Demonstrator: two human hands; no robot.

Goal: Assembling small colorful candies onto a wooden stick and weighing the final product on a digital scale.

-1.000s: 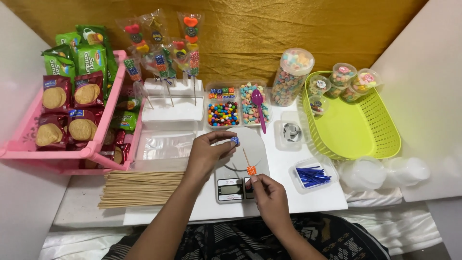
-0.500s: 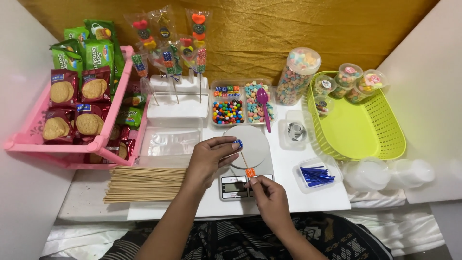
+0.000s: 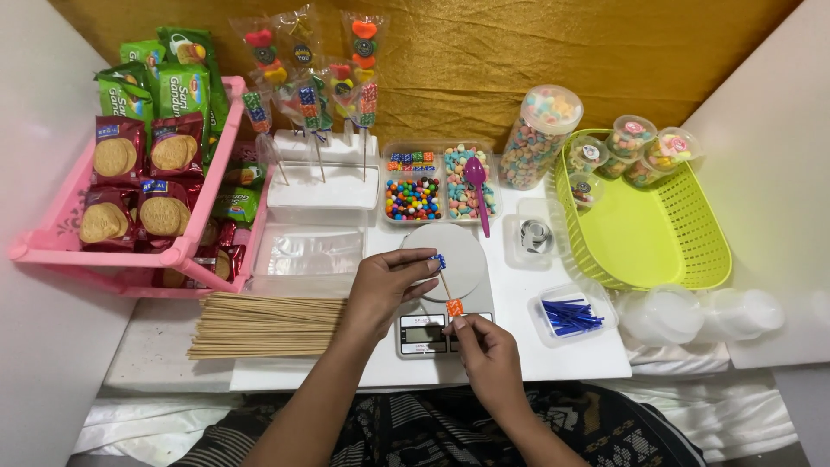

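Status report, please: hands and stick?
Left hand pinches blue candy at skewer tip. Right hand pinches skewer below orange candy. Over scale; nothing blocking.

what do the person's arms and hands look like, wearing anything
Both forearms are bare, with no sleeves in view. The left hand and right hand wear no gloves, and no rings, watch or bracelet show. Below the arms, dark cloth with a pale pattern covers the lap.

Skewer (image 3: 446,288) mostly hidden: ends inside fingers of left hand (image 3: 386,285) and right hand (image 3: 486,350). Kitchen scale (image 3: 443,294) partly covered by both. Candy cubes' markings too small to tell. Both forearms cut off by bottom edge.
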